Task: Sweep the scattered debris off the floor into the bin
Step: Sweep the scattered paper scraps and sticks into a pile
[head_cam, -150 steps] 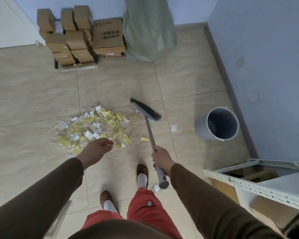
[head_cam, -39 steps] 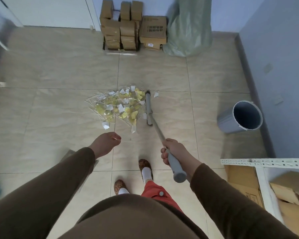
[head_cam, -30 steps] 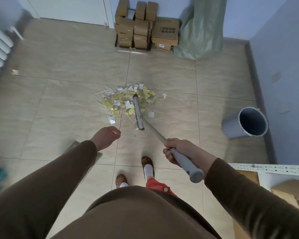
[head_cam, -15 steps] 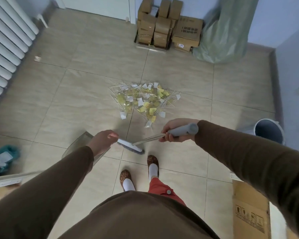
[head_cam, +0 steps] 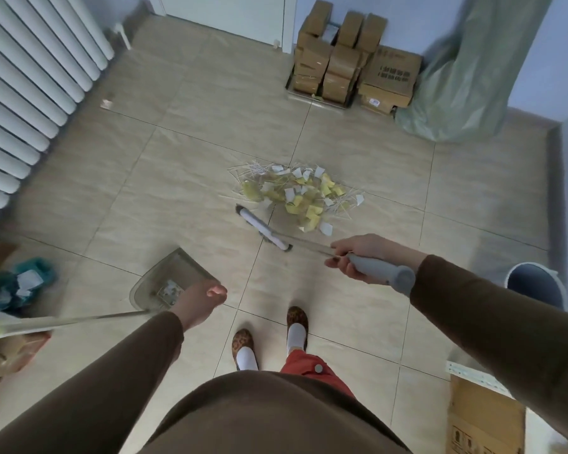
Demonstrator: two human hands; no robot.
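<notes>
A pile of yellow and white paper scraps and thin sticks, the debris (head_cam: 295, 194), lies on the tiled floor ahead of my feet. The broom head (head_cam: 263, 232) rests on the floor at the pile's near-left edge. My right hand (head_cam: 354, 257) grips the broom's grey handle, which runs off to the right. My left hand (head_cam: 200, 301) hangs in a loose fist with nothing seen in it, above a clear long-handled dustpan (head_cam: 168, 276) standing on the floor. The grey bin (head_cam: 535, 286) stands by the right wall, partly hidden by my right sleeve.
A white radiator (head_cam: 30, 93) lines the left wall. Stacked cardboard boxes (head_cam: 351, 70) and a green sack (head_cam: 466, 77) stand at the back wall. A teal cloth heap (head_cam: 17, 286) lies far left, a cardboard box (head_cam: 482, 421) lower right, a stray scrap (head_cam: 105, 104) near the radiator.
The broom left the pile's right side, swung across toward my left hand, and now its head sits at the pile's near-left edge. The view has turned left, showing radiator and dustpan.
</notes>
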